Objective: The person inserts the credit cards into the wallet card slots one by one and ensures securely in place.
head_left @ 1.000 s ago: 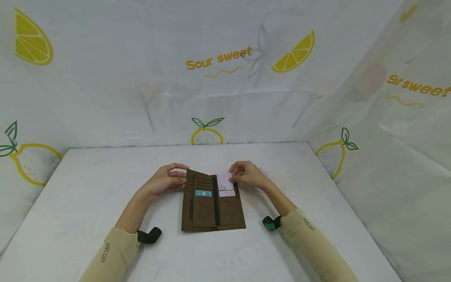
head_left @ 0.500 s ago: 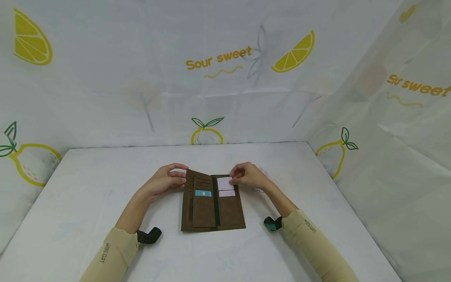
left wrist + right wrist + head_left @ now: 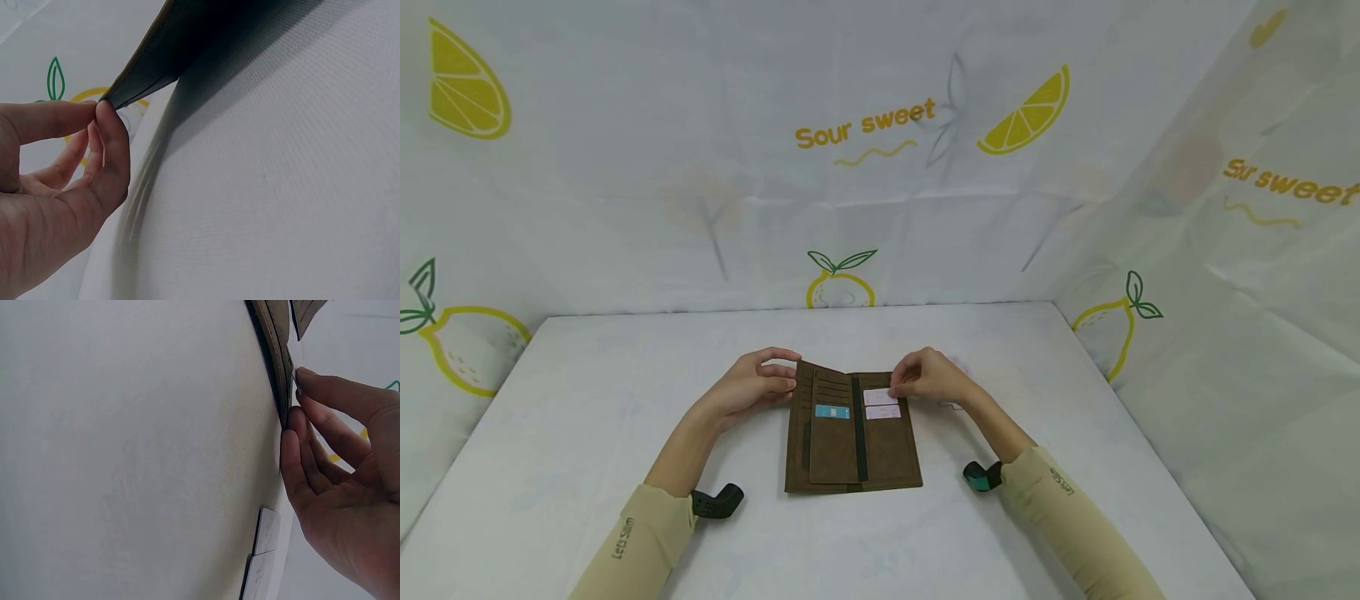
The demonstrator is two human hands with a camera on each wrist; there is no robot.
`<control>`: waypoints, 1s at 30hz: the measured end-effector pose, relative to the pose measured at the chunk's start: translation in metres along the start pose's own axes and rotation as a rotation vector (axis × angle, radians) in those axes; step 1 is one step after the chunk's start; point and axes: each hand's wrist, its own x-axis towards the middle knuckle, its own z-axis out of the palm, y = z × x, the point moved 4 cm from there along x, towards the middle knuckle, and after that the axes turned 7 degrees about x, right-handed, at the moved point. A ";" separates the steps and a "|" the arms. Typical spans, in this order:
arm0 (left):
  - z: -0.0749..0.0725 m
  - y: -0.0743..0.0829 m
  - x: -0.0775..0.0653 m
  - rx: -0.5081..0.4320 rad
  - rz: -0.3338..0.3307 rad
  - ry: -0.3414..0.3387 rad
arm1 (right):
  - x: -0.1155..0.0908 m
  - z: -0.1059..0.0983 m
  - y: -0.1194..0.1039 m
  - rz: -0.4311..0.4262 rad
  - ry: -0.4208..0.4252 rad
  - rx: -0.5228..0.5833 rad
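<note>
Head view: a brown bifold wallet (image 3: 838, 450) lies open on the tabletop (image 3: 587, 400); left hand (image 3: 751, 385) pinches its left cover, right hand (image 3: 934, 377) pinches a pale card (image 3: 877, 397) at its upper-right slots.

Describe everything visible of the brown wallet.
The long wallet looks like stitched leather and lies open on the white table, a dark strip down its middle. Its left half holds a blue card, its right two pale cards. The left hand pinches the wallet's raised far left corner; the right hand, at its far right corner, pinches the upper pale card.
</note>
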 end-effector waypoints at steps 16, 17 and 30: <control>-0.001 0.000 -0.001 -0.007 0.008 -0.011 | -0.001 0.001 0.000 -0.055 -0.030 -0.004; -0.001 0.000 -0.001 -0.008 0.007 -0.010 | -0.001 0.001 0.000 -0.052 -0.026 -0.003; -0.001 0.000 0.000 0.000 -0.005 0.001 | -0.003 -0.003 0.003 -0.059 0.009 0.020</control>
